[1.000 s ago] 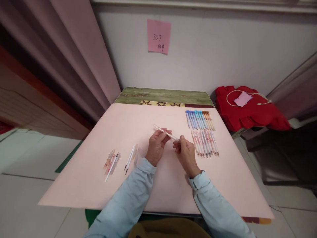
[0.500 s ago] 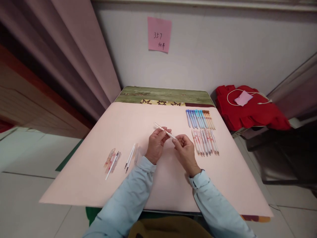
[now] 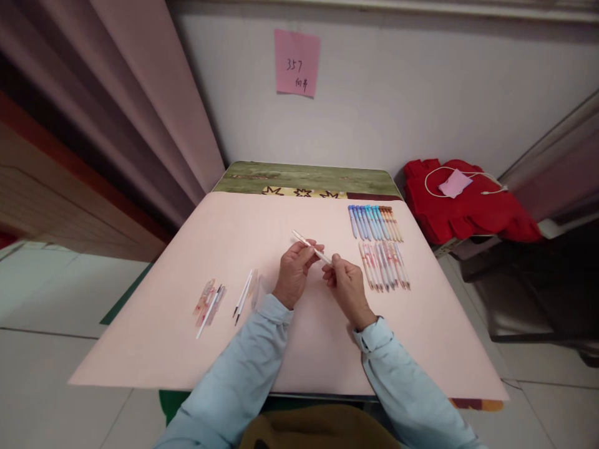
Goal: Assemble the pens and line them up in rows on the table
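A slim whitish pen (image 3: 301,237) is held aslant above the middle of the table, between both hands. My left hand (image 3: 294,274) pinches it near its middle, and my right hand (image 3: 349,285) closes on its lower right end. Whether the pen is in one piece or two cannot be made out. To the left of my left hand lie white pen refills (image 3: 243,296) with dark tips, beside a clear pen barrel (image 3: 256,290). Farther left, another white refill (image 3: 208,315) rests across several clear, patterned pen parts (image 3: 203,298).
At the right of the pink-covered table (image 3: 163,349) lie two rows: blue and brown pens (image 3: 374,223) behind, pale patterned pens (image 3: 384,267) in front. A red cloth (image 3: 472,215) with a white cable is beyond the right edge. A pink note (image 3: 297,62) hangs on the wall.
My right hand has shifted its grip on the pen's lower end, its thumb now higher and its fingers more curled. The left hand keeps its pinch. The view has shifted slightly.
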Tool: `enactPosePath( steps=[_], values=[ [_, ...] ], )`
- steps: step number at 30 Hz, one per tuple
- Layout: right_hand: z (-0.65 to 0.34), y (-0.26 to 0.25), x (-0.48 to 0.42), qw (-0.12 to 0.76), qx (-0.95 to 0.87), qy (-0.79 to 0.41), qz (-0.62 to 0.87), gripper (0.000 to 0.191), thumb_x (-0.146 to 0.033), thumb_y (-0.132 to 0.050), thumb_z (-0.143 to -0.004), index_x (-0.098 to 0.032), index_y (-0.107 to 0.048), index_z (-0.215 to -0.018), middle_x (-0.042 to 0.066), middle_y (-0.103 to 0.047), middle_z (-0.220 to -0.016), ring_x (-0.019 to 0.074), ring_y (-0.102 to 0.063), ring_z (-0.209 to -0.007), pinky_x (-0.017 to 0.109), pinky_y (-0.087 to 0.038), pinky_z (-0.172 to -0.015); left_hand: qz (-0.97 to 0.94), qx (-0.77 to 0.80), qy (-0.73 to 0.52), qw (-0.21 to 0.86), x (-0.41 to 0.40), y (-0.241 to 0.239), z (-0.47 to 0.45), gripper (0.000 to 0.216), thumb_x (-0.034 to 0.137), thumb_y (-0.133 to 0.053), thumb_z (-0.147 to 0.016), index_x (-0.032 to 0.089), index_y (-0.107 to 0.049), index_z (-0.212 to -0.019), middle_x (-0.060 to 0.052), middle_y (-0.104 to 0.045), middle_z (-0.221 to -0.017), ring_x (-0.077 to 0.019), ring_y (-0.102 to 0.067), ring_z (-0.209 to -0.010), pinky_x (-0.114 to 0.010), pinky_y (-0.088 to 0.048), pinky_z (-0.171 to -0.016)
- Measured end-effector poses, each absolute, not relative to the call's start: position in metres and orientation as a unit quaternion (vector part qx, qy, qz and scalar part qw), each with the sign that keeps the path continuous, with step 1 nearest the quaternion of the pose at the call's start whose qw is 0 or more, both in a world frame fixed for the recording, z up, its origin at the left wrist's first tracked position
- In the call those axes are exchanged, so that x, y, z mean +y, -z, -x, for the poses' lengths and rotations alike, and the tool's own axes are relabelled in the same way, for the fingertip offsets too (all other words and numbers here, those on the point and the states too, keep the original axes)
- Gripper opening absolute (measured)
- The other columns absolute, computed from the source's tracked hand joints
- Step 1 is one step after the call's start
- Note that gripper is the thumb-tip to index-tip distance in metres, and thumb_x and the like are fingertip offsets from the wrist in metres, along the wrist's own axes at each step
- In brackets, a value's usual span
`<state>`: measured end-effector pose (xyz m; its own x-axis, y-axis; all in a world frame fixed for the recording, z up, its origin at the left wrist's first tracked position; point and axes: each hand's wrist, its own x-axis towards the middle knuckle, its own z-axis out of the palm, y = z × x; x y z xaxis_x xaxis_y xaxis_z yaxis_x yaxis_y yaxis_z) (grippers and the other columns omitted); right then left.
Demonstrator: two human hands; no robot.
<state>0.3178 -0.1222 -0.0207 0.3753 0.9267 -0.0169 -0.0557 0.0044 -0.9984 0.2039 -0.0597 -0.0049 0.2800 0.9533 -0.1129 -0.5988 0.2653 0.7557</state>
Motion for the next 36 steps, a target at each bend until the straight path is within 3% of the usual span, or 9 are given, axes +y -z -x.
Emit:
enactPosePath(
  steps=[4, 8, 11, 15, 17, 21, 25, 31, 36],
  values=[
    [-0.3181, 0.0174, -0.1223, 0.613, -0.396, -0.376, 0.570, 0.033, -0.051, -0.074, -0.078, -0.020, -0.064, -0.086, -0.001, -0.061, -0.068, 0.0116, -0.052, -0.057, 0.023, -0.044, -0.054, -0.285, 0.295, -0.518, 0.751, -0.0601, 0.0055, -0.2035, 0.022, 0.023, -0.078, -0.075, 0.016, -0.068, -0.093, -0.007, -0.073, -0.089, -0.0153, -0.067, -0.080, -0.030, -0.051, -0.081],
    [-0.3184, 0.0181, -0.1231, 0.588, -0.395, -0.413, 0.572, 0.044, -0.058, -0.058, -0.089, -0.018, -0.063, -0.072, 0.000, -0.059, -0.061, 0.0115, -0.051, -0.051, 0.024, -0.041, -0.050, -0.310, 0.287, -0.515, 0.746, -0.0600, 0.0073, -0.2030, 0.021, 0.024, -0.077, -0.076, 0.015, -0.068, -0.092, -0.007, -0.073, -0.086, -0.0148, -0.067, -0.079, -0.030, -0.050, -0.084],
    [-0.3178, 0.0202, -0.1232, 0.584, -0.386, -0.435, 0.567, 0.051, -0.061, -0.048, -0.093, -0.017, -0.064, -0.072, 0.001, -0.058, -0.058, 0.0118, -0.049, -0.049, 0.025, -0.039, -0.048, -0.318, 0.283, -0.515, 0.744, -0.0605, 0.0076, -0.2031, 0.020, 0.024, -0.076, -0.077, 0.014, -0.068, -0.092, -0.007, -0.073, -0.085, -0.0149, -0.066, -0.078, -0.030, -0.050, -0.082],
    [-0.3175, 0.0191, -0.1222, 0.605, -0.395, -0.392, 0.569, 0.034, -0.052, -0.072, -0.080, -0.019, -0.064, -0.087, -0.002, -0.060, -0.069, 0.0108, -0.051, -0.056, 0.023, -0.042, -0.053, -0.303, 0.289, -0.507, 0.753, -0.0608, 0.0079, -0.2033, 0.023, 0.025, -0.077, -0.076, 0.016, -0.067, -0.095, -0.006, -0.073, -0.087, -0.0145, -0.066, -0.077, -0.029, -0.051, -0.077],
    [-0.3177, 0.0185, -0.1220, 0.609, -0.400, -0.382, 0.568, 0.034, -0.048, -0.077, -0.075, -0.020, -0.062, -0.085, -0.003, -0.059, -0.069, 0.0101, -0.050, -0.056, 0.022, -0.041, -0.053, -0.312, 0.290, -0.503, 0.752, -0.0607, 0.0081, -0.2033, 0.025, 0.025, -0.078, -0.074, 0.016, -0.067, -0.095, -0.006, -0.073, -0.087, -0.0143, -0.066, -0.078, -0.029, -0.051, -0.079],
    [-0.3175, 0.0201, -0.1227, 0.594, -0.397, -0.427, 0.554, 0.041, -0.056, -0.060, -0.088, -0.018, -0.062, -0.074, -0.002, -0.057, -0.058, 0.0098, -0.048, -0.048, 0.022, -0.038, -0.048, -0.348, 0.276, -0.502, 0.742, -0.0609, 0.0069, -0.2027, 0.021, 0.025, -0.075, -0.078, 0.014, -0.067, -0.093, -0.006, -0.073, -0.086, -0.0133, -0.065, -0.079, -0.028, -0.049, -0.083],
    [-0.3164, 0.0217, -0.1231, 0.582, -0.367, -0.486, 0.539, 0.052, -0.062, -0.050, -0.092, -0.016, -0.062, -0.071, -0.001, -0.055, -0.053, 0.0098, -0.046, -0.043, 0.022, -0.035, -0.043, -0.353, 0.273, -0.492, 0.747, -0.0618, 0.0056, -0.2020, 0.019, 0.026, -0.073, -0.080, 0.015, -0.066, -0.094, -0.005, -0.073, -0.086, -0.0133, -0.064, -0.076, -0.029, -0.049, -0.081],
    [-0.3164, 0.0185, -0.1222, 0.608, -0.386, -0.414, 0.556, 0.034, -0.049, -0.076, -0.076, -0.019, -0.062, -0.086, -0.004, -0.059, -0.067, 0.0090, -0.049, -0.053, 0.020, -0.040, -0.050, -0.321, 0.286, -0.489, 0.759, -0.0608, 0.0081, -0.2018, 0.023, 0.025, -0.075, -0.077, 0.015, -0.066, -0.096, -0.005, -0.072, -0.086, -0.0132, -0.065, -0.077, -0.027, -0.049, -0.079],
    [-0.3180, 0.0165, -0.1244, 0.590, -0.405, -0.427, 0.553, 0.033, -0.048, -0.068, -0.084, -0.018, -0.059, -0.075, -0.003, -0.058, -0.060, 0.0092, -0.049, -0.050, 0.021, -0.039, -0.049, -0.348, 0.281, -0.488, 0.749, -0.0605, 0.0085, -0.2015, 0.022, 0.026, -0.075, -0.078, 0.015, -0.066, -0.094, -0.005, -0.072, -0.086, -0.0123, -0.064, -0.078, -0.025, -0.048, -0.079]
  ],
)
